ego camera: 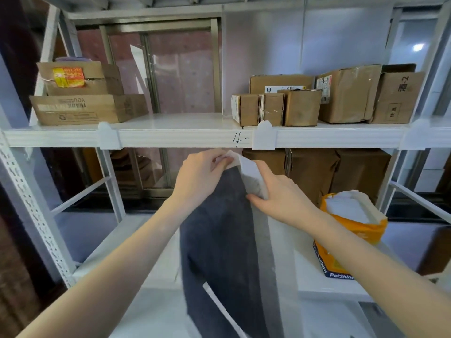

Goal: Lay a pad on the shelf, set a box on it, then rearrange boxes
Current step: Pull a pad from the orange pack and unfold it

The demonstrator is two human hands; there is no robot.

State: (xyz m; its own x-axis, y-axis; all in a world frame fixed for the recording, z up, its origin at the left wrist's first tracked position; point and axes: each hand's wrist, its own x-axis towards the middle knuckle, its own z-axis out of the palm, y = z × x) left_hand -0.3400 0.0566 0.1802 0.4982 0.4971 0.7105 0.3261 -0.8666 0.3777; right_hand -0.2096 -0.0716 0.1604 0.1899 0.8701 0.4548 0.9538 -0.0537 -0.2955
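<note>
A long pad (pixel 219 240), dark grey on one face with a white edge, hangs down in front of me, still partly folded. My left hand (pixel 202 174) pinches its top corner just below the upper shelf's front rail. My right hand (pixel 280 196) grips the white edge a little lower and to the right. The white upper shelf (pixel 185 120) has bare room in its middle. Two cardboard boxes (pixel 85 93) are stacked at its left end, and several cardboard boxes (pixel 317 103) stand in a group at its right end.
An open orange bag of pads (pixel 351 228) stands on the lower shelf (pixel 146 252) at the right. Large cardboard boxes (pixel 317 172) fill the back right of that lower shelf. White perforated uprights frame both sides. A "4-" is handwritten on the upper rail (pixel 239 140).
</note>
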